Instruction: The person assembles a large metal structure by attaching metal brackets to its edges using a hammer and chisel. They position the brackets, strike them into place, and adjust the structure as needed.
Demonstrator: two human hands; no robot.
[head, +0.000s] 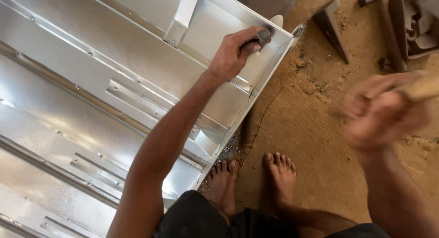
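A large galvanized sheet-metal box (91,105) with riveted ribs fills the left of the view. My left hand (235,53) reaches into its far right corner and grips a short dark metal tool (263,36) pressed against the box's end wall (270,69). My right hand (382,112) is raised at the right, blurred by motion, closed around a pale wooden handle (423,88); the handle's head is out of view. My bare feet (254,178) stand on the ground beside the box.
Sandy ground (311,128) lies right of the box. A dark metal wedge (331,27) and heavy iron pieces (407,23) sit at the top right. Small metal bits (227,151) are scattered by the box's edge.
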